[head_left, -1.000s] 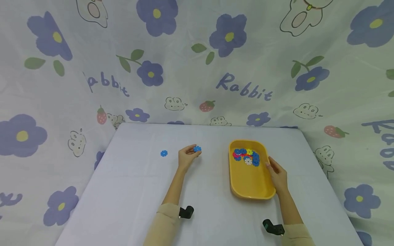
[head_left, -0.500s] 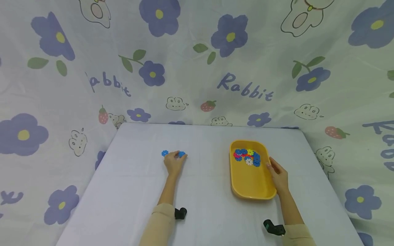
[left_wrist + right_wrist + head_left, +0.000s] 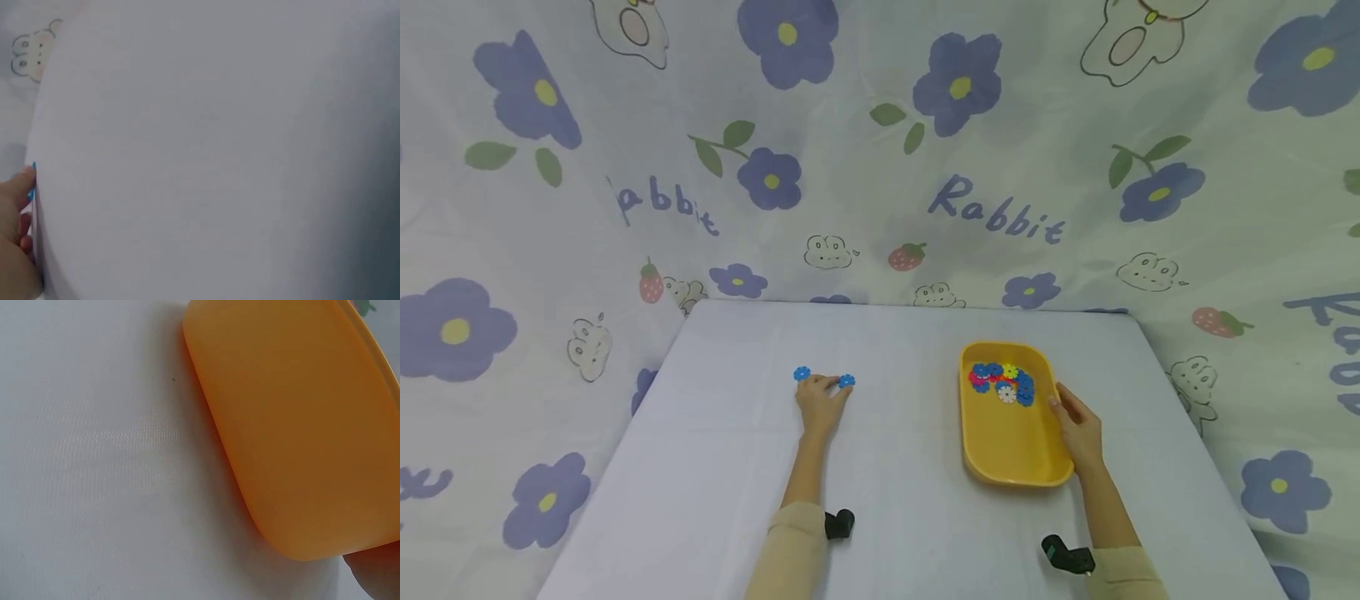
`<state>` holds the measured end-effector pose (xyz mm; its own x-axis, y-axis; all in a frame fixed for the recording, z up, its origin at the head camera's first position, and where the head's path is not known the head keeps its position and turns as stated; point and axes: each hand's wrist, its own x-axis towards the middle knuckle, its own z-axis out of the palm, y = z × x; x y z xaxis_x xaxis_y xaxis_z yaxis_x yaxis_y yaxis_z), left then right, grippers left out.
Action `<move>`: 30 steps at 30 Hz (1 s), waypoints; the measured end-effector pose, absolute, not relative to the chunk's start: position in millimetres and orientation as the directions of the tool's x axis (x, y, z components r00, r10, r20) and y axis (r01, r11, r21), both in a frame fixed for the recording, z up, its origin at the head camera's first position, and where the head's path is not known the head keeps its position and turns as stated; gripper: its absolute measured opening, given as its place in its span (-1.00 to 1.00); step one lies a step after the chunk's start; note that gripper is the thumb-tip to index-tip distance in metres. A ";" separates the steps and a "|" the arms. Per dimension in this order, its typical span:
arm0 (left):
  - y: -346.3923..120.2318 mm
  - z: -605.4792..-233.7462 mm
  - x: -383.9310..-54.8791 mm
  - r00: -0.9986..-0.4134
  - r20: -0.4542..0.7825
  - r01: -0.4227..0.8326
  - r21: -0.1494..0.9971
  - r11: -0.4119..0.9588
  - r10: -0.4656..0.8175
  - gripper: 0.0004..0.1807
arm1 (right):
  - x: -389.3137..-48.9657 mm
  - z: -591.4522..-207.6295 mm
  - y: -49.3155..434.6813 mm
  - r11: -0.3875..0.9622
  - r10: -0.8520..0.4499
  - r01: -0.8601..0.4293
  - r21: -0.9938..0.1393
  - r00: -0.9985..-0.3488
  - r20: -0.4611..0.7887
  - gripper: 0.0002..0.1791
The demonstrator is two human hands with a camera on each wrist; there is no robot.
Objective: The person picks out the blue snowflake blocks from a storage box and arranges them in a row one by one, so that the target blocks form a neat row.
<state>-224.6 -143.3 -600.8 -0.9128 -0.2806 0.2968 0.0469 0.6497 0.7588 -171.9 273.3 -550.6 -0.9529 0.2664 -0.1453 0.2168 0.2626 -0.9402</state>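
My left hand (image 3: 820,407) is low over the left-centre of the table, pinching a blue notched plastic disc (image 3: 847,381) between thumb and finger. Beyond the fingertips, at their left, a second blue notched disc (image 3: 802,372) lies on the cloth. In the left wrist view, only a thin blue edge of the held disc (image 3: 31,195) shows past the hand (image 3: 14,215). My right hand (image 3: 1079,429) grips the right side of a yellow tray (image 3: 1011,446), thumb over the rim. The tray's outer wall (image 3: 294,425) fills much of the right wrist view.
Several notched discs, blue, yellow, red and one white (image 3: 1006,394), lie together in the tray's far half. A white cloth covers the table (image 3: 895,483). A patterned curtain (image 3: 865,200) hangs behind the table's far edge.
The left hand has moved left with its blue disc, from the table's middle to beside the other blue disc, then slightly nearer the body. The right hand and tray have stayed in place.
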 end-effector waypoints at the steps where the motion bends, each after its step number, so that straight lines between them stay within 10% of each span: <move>1: -144.2 -600.0 -224.8 -0.914 0.297 0.049 0.756 0.653 -0.276 -0.64 | -172.1 -550.7 273.0 0.265 0.267 0.219 -0.939 -0.952 -0.147 -0.32; 30: -138.8 -600.6 -243.3 -0.848 0.358 -0.032 0.700 0.713 -0.390 -0.61 | -172.0 -549.2 274.2 0.258 0.267 0.231 -0.938 -0.950 -0.161 -0.32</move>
